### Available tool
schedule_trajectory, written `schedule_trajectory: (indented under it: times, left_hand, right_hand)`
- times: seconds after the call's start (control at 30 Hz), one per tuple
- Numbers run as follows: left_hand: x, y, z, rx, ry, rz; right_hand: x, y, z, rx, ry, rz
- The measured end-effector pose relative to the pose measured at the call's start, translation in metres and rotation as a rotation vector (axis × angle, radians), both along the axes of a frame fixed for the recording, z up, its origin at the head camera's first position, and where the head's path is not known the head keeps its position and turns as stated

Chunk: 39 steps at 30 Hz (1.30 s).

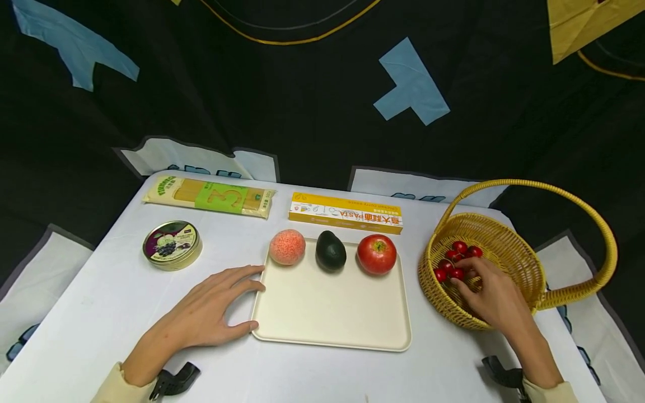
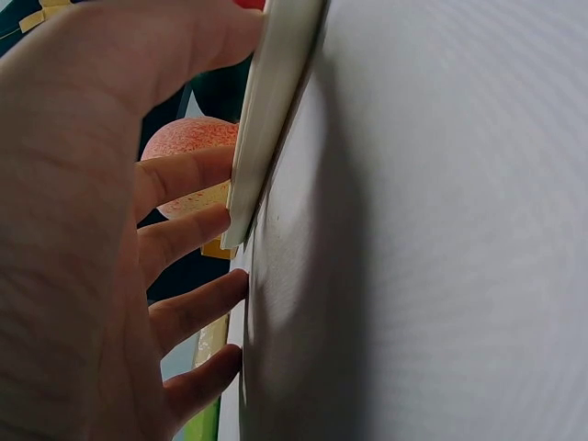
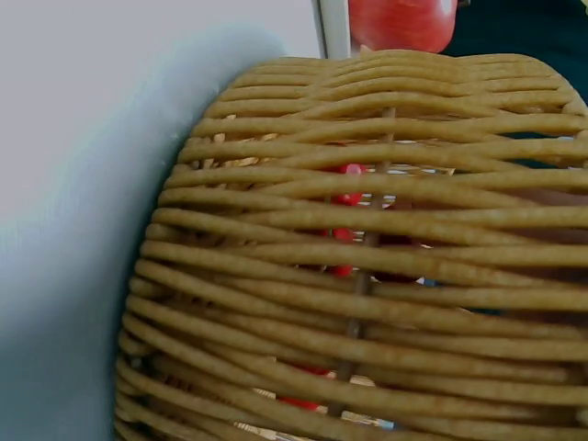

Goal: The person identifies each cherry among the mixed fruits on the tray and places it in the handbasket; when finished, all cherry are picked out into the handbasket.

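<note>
My right hand [image 1: 496, 294] reaches into a yellow wicker basket [image 1: 521, 252]. Its thumb and forefinger bend around red cherries [image 1: 457, 273] there, with several more beside them. In the right wrist view, the basket's weave [image 3: 367, 220] hides most of that hand, and bits of red show through. My left hand [image 1: 214, 308] lies at the left edge of a cream tray [image 1: 332, 308], fingers spread and relaxed, thumb and some fingertips touching the rim. Along the tray's far side sit a speckled pinkish-orange fruit [image 1: 287, 247], a dark avocado [image 1: 331, 251] and a red tomato-like fruit [image 1: 376, 254].
Behind the tray lies a yellow pasta box [image 1: 345, 212]. A pack of spaghetti [image 1: 209, 195] is at the back left, and a round tin [image 1: 172, 245] stands left of the tray. The basket's tall handle [image 1: 579, 196] arches out to the right. White cloth covers the table [image 1: 322, 372].
</note>
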State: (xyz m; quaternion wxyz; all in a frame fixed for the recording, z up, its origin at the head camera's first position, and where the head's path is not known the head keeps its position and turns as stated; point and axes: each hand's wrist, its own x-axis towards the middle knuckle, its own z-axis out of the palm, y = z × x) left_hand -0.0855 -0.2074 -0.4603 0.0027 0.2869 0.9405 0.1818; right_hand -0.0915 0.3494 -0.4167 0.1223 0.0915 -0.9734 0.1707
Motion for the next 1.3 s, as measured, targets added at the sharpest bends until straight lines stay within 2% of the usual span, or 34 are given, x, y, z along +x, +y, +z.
schedule_trajectory:
  times: [0.33,0.5,0.87,1.17,1.23,1.3]
  left_hand:
    - [0.0,0.001,-0.001,0.002,-0.005,0.001]
    - [0.0,0.001,-0.001,0.0,0.0,0.002]
    - [0.003,0.001,-0.001,-0.004,0.005,0.01]
    - [0.001,0.001,0.004,-0.026,-0.007,-0.016]
    - [0.002,0.001,0.008,-0.04,-0.025,-0.025]
    - [0.003,0.003,0.012,-0.058,-0.048,-0.033]
  right_hand:
    - [-0.003,0.005,-0.002,-0.003,-0.123,-0.002]
    - [-0.005,0.007,-0.005,0.0,-0.135,0.007]
    - [-0.011,0.008,-0.004,0.016,-0.228,0.031]
    - [-0.008,0.005,-0.002,0.014,-0.305,-0.015]
    - [-0.006,0.004,-0.001,0.03,-0.296,-0.035]
    - [-0.005,0.001,0.001,0.052,-0.247,-0.067]
